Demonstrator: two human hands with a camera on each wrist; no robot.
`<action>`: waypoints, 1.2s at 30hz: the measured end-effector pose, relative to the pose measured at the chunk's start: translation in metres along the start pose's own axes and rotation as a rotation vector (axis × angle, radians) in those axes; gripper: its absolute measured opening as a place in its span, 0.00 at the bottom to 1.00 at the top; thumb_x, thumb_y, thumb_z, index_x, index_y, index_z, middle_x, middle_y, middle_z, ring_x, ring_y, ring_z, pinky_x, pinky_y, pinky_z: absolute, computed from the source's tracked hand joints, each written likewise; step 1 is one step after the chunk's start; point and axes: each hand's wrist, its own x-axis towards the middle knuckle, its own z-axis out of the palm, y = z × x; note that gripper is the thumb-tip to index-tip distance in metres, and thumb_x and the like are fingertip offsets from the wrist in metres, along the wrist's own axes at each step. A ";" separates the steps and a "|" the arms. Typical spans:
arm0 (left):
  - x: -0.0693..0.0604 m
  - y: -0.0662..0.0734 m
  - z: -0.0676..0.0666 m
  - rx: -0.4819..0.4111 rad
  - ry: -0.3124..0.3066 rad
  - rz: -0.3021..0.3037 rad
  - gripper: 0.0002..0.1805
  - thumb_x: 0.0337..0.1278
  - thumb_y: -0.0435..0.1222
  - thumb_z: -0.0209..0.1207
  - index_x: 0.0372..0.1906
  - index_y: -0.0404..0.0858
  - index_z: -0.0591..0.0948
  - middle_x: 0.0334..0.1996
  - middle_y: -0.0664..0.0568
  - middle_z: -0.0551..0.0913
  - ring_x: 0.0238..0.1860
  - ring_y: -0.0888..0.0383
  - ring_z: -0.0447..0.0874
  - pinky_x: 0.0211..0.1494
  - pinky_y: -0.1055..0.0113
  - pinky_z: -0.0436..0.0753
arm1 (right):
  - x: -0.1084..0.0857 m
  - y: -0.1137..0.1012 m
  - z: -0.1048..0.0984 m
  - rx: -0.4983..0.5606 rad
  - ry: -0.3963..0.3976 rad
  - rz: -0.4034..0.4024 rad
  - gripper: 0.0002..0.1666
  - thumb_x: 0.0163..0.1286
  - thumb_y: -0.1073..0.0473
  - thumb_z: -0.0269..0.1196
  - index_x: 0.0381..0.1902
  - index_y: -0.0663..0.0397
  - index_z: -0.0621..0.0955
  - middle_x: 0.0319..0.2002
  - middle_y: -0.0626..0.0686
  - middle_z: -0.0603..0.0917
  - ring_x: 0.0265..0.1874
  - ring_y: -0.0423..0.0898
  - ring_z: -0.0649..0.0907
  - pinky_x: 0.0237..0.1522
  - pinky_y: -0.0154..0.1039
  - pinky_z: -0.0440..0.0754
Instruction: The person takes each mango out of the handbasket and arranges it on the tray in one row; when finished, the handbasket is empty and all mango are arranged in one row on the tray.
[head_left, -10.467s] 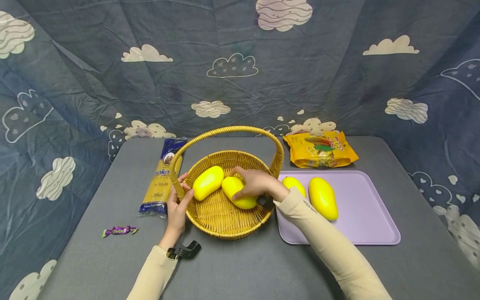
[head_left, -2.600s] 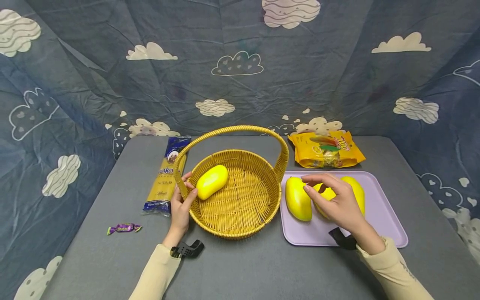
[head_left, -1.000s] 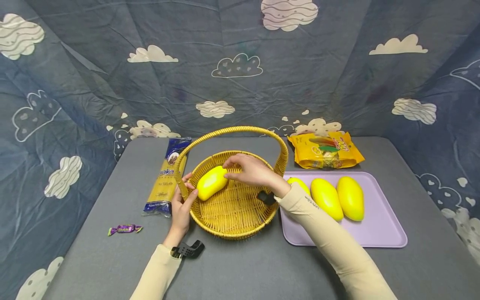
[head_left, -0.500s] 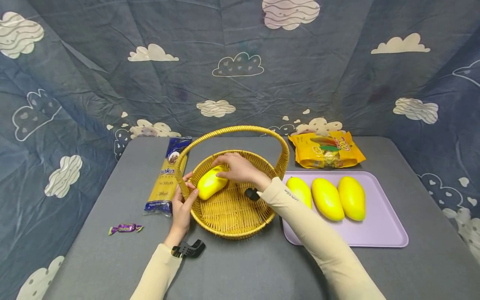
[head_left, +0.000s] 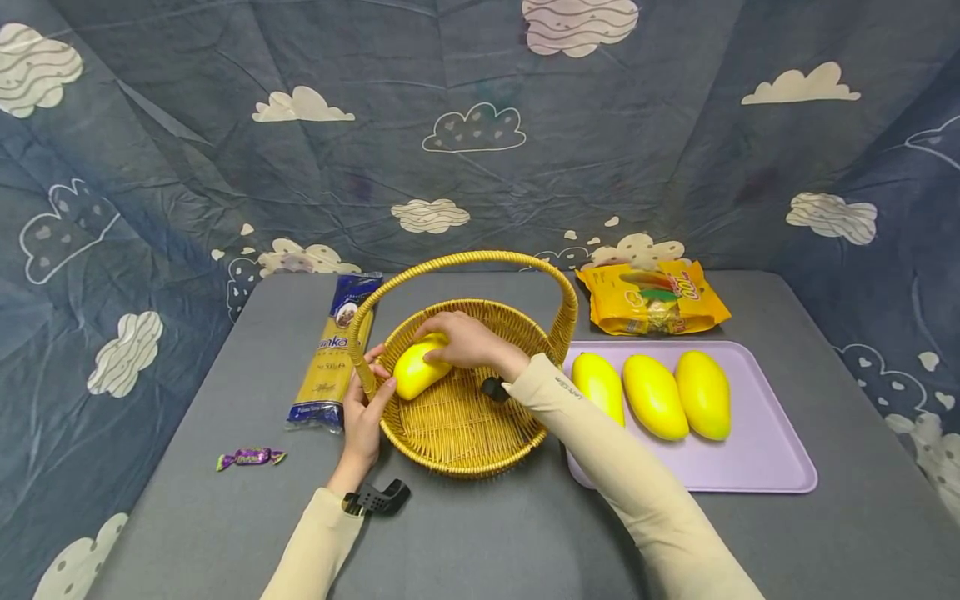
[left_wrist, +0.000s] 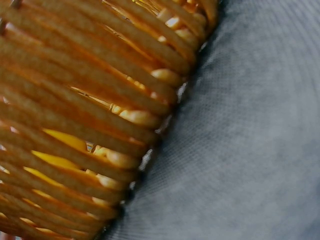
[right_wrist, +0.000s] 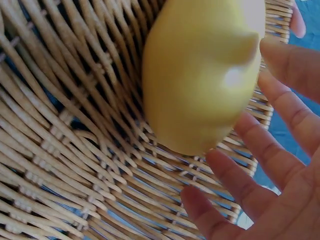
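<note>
A yellow mango (head_left: 422, 367) lies at the left inside the woven basket (head_left: 465, 467). My right hand (head_left: 468, 340) reaches over the basket and grips that mango, thumb on the near side and fingers on the far side. In the right wrist view, the thumb and fingertips touch the mango (right_wrist: 200, 85) along one side. My left hand (head_left: 363, 417) holds the basket's left rim by the foot of the handle, thumb over the edge. The left wrist view has only the basket's outer wall (left_wrist: 90, 100) up close, with yellow through the gaps.
A lilac tray (head_left: 765, 450) at the right bears three mangoes (head_left: 654, 398). Behind it lies a yellow snack bag (head_left: 652, 300). A blue and yellow pasta pack (head_left: 330, 354) sits left of the basket, and a purple wrapped candy (head_left: 251, 457) is nearer the front. The tall basket handle (head_left: 465, 258) arches overhead.
A mango has gone from the basket to the tray since the oldest frame. My right hand has come back from the tray and closed round the remaining mango. My left hand stays put.
</note>
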 end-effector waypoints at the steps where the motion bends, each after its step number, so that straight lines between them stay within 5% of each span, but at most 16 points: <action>1: 0.000 0.004 0.002 0.003 -0.003 -0.003 0.11 0.61 0.23 0.52 0.42 0.17 0.67 0.64 0.34 0.65 0.63 0.43 0.60 0.65 0.65 0.58 | -0.001 -0.001 0.000 -0.001 -0.005 0.010 0.20 0.64 0.57 0.65 0.54 0.49 0.81 0.57 0.52 0.77 0.59 0.51 0.71 0.62 0.47 0.63; 6: -0.002 0.019 0.006 0.022 -0.006 -0.013 0.10 0.60 0.20 0.50 0.42 0.14 0.66 0.63 0.28 0.63 0.63 0.37 0.57 0.64 0.66 0.58 | -0.003 -0.001 0.002 0.005 -0.007 0.034 0.21 0.63 0.56 0.66 0.55 0.48 0.81 0.57 0.52 0.77 0.58 0.51 0.71 0.59 0.51 0.65; 13: 0.000 0.000 0.000 0.004 0.000 -0.001 0.10 0.61 0.22 0.52 0.43 0.17 0.68 0.64 0.34 0.65 0.64 0.45 0.59 0.65 0.64 0.57 | -0.006 0.000 0.000 -0.022 -0.011 0.025 0.23 0.61 0.55 0.68 0.55 0.46 0.81 0.51 0.52 0.76 0.52 0.48 0.73 0.53 0.47 0.69; 21: -0.001 -0.002 -0.001 -0.005 -0.003 0.003 0.11 0.62 0.25 0.53 0.42 0.19 0.68 0.64 0.37 0.65 0.64 0.48 0.59 0.66 0.64 0.56 | -0.015 0.001 -0.003 -0.123 -0.103 0.003 0.27 0.65 0.49 0.63 0.62 0.41 0.75 0.57 0.52 0.73 0.53 0.51 0.70 0.51 0.51 0.69; 31: -0.001 0.000 -0.001 0.002 -0.006 -0.026 0.10 0.61 0.24 0.53 0.43 0.19 0.68 0.65 0.37 0.64 0.66 0.49 0.58 0.67 0.64 0.54 | -0.022 -0.001 -0.002 -0.044 -0.184 0.012 0.29 0.66 0.51 0.63 0.64 0.42 0.71 0.54 0.53 0.71 0.50 0.49 0.74 0.52 0.45 0.72; 36: -0.001 -0.002 -0.002 0.003 -0.001 -0.021 0.11 0.62 0.25 0.53 0.43 0.19 0.68 0.65 0.39 0.65 0.65 0.49 0.59 0.67 0.64 0.55 | -0.026 -0.005 -0.003 -0.099 -0.218 0.008 0.30 0.66 0.50 0.63 0.65 0.41 0.69 0.56 0.54 0.72 0.51 0.50 0.76 0.53 0.46 0.72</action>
